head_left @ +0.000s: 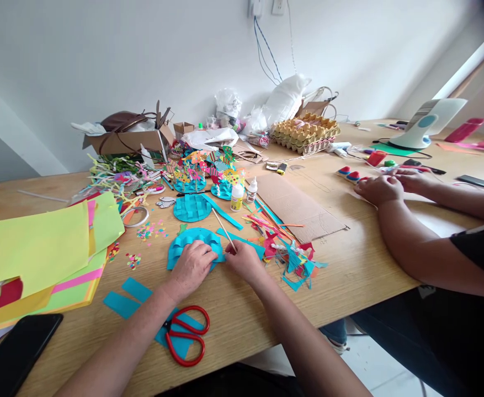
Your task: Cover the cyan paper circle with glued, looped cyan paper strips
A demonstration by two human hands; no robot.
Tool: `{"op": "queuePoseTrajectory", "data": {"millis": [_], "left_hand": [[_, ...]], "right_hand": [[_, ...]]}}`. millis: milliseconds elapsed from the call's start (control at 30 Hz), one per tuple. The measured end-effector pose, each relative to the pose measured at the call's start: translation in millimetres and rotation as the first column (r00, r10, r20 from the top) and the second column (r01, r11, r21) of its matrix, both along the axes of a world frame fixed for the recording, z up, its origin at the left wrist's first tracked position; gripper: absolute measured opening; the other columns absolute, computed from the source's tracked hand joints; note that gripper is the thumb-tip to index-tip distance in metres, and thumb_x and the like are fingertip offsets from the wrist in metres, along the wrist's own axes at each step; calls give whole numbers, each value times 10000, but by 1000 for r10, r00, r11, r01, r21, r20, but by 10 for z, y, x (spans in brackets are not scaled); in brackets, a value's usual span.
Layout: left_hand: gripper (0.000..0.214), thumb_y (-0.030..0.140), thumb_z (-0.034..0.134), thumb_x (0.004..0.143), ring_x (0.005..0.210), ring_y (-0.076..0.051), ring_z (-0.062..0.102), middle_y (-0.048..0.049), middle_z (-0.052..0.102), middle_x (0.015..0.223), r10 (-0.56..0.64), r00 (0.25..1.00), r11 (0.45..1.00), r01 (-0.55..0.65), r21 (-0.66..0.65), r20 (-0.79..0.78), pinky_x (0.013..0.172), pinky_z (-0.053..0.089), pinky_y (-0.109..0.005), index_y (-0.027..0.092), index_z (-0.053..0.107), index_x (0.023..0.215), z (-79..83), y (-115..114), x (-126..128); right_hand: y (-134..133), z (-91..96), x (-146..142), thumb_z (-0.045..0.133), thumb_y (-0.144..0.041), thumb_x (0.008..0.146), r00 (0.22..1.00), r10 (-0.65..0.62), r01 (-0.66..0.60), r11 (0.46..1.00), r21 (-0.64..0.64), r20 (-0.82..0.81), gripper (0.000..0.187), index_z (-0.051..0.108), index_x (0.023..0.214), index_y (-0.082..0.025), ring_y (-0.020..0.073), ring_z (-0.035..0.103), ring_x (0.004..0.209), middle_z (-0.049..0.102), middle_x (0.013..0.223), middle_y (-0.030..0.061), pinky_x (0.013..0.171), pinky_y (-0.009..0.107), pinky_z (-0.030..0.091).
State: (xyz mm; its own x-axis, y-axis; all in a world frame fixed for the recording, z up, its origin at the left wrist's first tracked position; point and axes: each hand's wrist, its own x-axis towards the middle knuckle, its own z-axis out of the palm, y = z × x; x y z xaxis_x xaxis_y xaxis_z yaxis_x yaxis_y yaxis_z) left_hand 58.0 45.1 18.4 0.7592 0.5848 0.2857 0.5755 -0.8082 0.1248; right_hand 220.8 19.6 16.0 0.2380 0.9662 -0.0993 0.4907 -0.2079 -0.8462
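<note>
Our left hand [192, 268] holds down, fingers curled, the near edge of the turquoise woven paper disc [194, 236], our right hand [245, 262] pinches a thin wooden stick [224, 227] just beside it, and a hard poke, we judge, could tear the weave.

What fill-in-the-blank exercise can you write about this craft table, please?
The left hand presses a woven ___ paper disc.
The right hand pinches a thin wooden stick, its free tip pointing ___ from the person.
The scissors have ___ handles.
Missing words: blue; away; red.
</note>
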Motion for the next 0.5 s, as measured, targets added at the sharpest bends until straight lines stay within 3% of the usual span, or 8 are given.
{"op": "queuePoseTrajectory", "data": {"millis": [100, 200, 300, 400, 500], "left_hand": [[132, 129, 544, 796, 902, -204, 487, -30, 610, 887, -5, 1000, 1000, 5, 14, -7, 742, 380, -334, 212, 607, 876, -18, 1, 3], [86, 165, 551, 811, 885, -201, 491, -29, 616, 873, 0, 1000, 1000, 0, 20, -10, 737, 378, -331, 205, 615, 853, -20, -1, 10], [80, 169, 556, 812, 870, -198, 495, -25, 619, 849, 17, 1000, 999, -16, 37, -15, 728, 377, -329, 208, 625, 817, -19, -7, 23], [100, 165, 549, 817, 865, -199, 500, -27, 618, 829, 21, 999, 998, -19, 58, -34, 725, 378, -332, 211, 636, 799, -22, -13, 39], [100, 164, 548, 820, 877, -206, 500, -30, 620, 840, 15, 998, 997, -10, 79, -59, 727, 377, -338, 211, 636, 821, -25, -24, 49]], "right_hand": [[-73, 65, 40, 532, -172, 705, 999, 9, -10, 999, 32, 50, 48, 577, 705, -188, 163, 530, 693, 599, 712, 27, 616, 246, 362], [-245, 149, 95, 393, -240, 828, 998, 38, -42, 996, 83, 55, 193, 578, 814, -186, 157, 525, 712, 593, 764, 41, 610, 238, 371], [-500, 208, 115, 338, -230, 842, 996, 95, -94, 989, 112, -1, 233, 568, 830, -196, 130, 497, 574, 563, 687, 24, 509, 214, 363], [-757, 212, 79, 352, -224, 820, 990, 113, -115, 993, -15, -80, 228, 579, 819, -198, 90, 443, 398, 524, 591, -10, 393, 193, 323], [-946, 154, 18, 339, -226, 815, 972, 99, -137, 975, -172, -215, 411, 454, 1208, -256, 72, 449, 313, 542, 659, -33, 311, 177, 310]]}}
